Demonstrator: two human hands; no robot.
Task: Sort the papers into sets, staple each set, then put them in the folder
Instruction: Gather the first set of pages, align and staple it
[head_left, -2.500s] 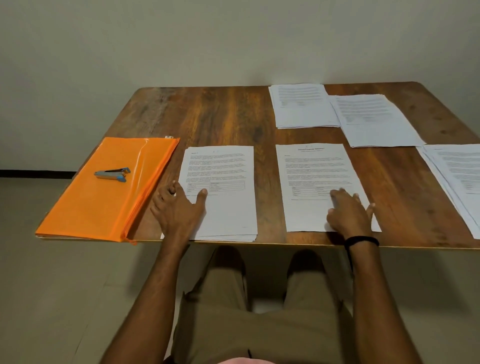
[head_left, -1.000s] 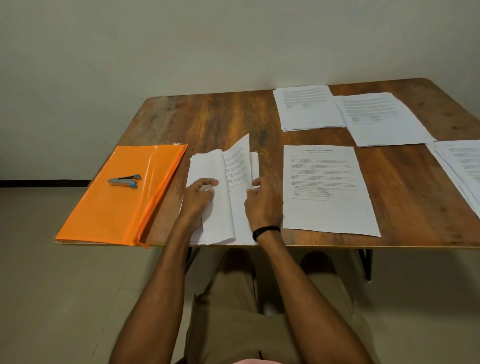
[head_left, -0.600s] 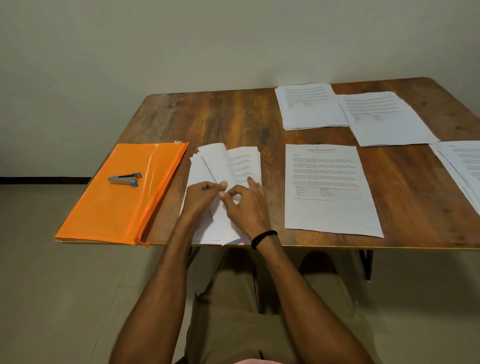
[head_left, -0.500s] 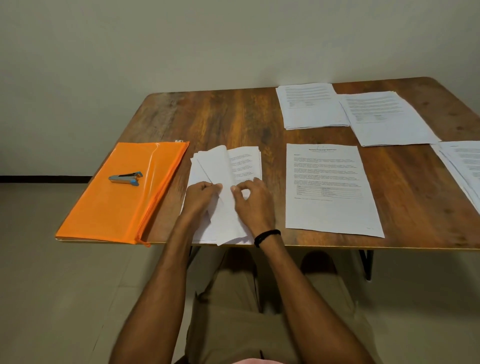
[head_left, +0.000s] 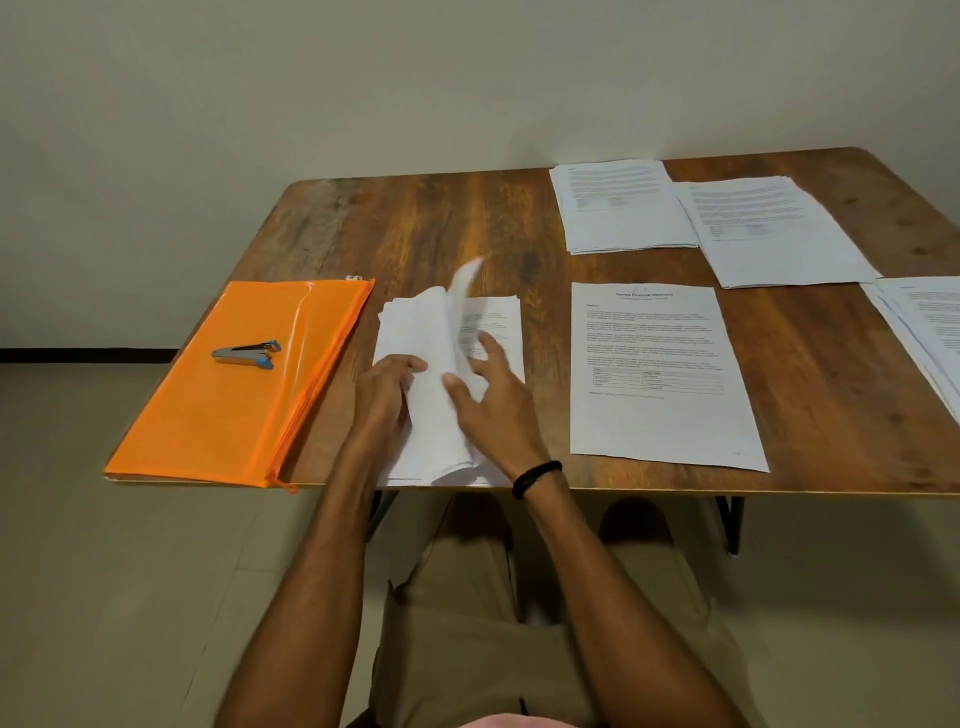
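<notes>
A: Where is the stack (head_left: 415, 322)?
B: Centre-left of the frame, at the near edge of the table (head_left: 415, 228). Its long axis runs up the frame, away from the person. The folder (head_left: 249, 410) lies just left of it, with the stapler (head_left: 244, 354) on top.
A: Hands?
B: Left hand (head_left: 387, 382): fingers curled onto the turned leaves, holding them on the stack's left half. Right hand (head_left: 493, 402): fingers spread, thumb out, over the right half. It is blurred and pinches nothing I can make out. One leaf (head_left: 465, 283) stands up between the hands, also blurred.
A: Step?
B: Judged: sorting, leafing through the stack. No staple visible anywhere.
A: What does the next move turn on?
B: The leaf rises just above the right fingertips, so the right hand is nearer it; the left is nearer the stapler
</notes>
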